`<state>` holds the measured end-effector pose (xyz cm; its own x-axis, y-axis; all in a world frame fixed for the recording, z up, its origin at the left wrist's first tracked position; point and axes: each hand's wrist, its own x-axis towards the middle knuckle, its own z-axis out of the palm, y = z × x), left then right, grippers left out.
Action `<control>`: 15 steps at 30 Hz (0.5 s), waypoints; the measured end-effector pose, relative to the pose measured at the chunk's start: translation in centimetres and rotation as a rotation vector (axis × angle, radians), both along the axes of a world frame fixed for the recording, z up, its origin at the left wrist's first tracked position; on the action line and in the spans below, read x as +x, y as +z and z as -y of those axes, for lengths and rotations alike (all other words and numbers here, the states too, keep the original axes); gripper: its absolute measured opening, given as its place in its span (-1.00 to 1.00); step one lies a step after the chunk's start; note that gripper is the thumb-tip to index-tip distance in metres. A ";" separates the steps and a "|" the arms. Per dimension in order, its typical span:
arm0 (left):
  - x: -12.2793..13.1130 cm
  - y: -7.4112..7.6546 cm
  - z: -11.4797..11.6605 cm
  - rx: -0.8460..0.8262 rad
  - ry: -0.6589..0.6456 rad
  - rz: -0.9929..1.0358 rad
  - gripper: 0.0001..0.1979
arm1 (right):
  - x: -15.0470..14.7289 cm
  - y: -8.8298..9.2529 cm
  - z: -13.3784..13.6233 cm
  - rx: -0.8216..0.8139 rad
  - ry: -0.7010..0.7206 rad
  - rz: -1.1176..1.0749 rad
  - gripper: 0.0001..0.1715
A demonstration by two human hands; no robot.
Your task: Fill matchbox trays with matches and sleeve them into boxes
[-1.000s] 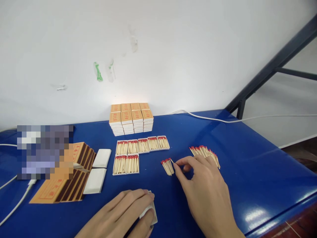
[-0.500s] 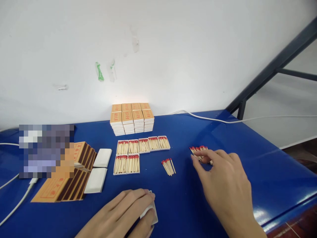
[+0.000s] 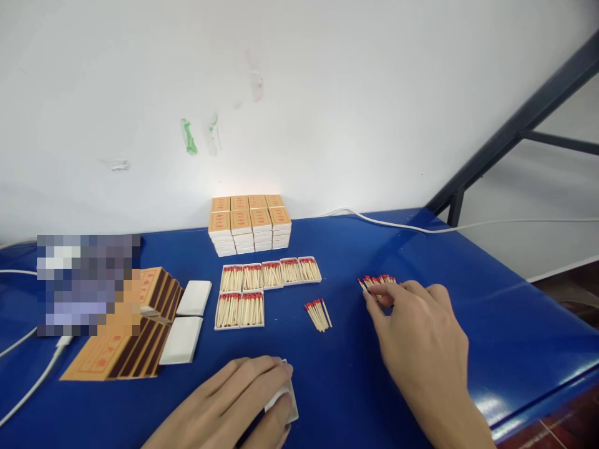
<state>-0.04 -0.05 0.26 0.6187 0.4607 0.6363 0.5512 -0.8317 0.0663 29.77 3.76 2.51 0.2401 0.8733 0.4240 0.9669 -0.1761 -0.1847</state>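
Observation:
My left hand [image 3: 234,396] is closed around a white matchbox tray [image 3: 292,408] at the bottom middle, covering most of it. On the right, my right hand [image 3: 421,343] reaches into a pile of red-tipped matches [image 3: 384,279], thumb and index finger pinched at a match on its left side. The hand hides the lower part of that pile. Between the hands lies a small fan of matches [image 3: 319,316], touched by neither. Behind it, several matchbox trays filled with matches [image 3: 253,310] stand in two rows.
A stack of orange-topped matchboxes [image 3: 250,224] stands against the wall. At left are matchbox sleeves [image 3: 135,349], two white trays [image 3: 180,341] face down, a pixelated object [image 3: 88,284] and a white cable [image 3: 37,386]. Another cable [image 3: 397,223] runs along the back right.
My right thumb and index finger have closed together at the left side of the match pile, and the hand has shifted slightly. My left hand and the tray stay put.

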 end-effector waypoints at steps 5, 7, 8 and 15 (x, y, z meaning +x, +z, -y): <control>-0.1 0.1 0.1 -0.003 -0.001 -0.013 -0.71 | -0.5 0.6 0.0 -0.042 -0.010 -0.059 -0.62; -0.1 0.2 0.2 -0.003 0.004 -0.019 -0.71 | -0.9 1.0 0.0 -0.077 -0.015 -0.125 -0.63; -0.1 0.2 0.2 -0.012 0.006 -0.022 -0.71 | -1.0 1.1 0.0 -0.098 -0.017 -0.162 -0.63; 0.2 0.5 0.1 0.028 0.000 0.001 -0.70 | -0.9 1.5 0.2 -0.220 -0.007 -0.313 -0.71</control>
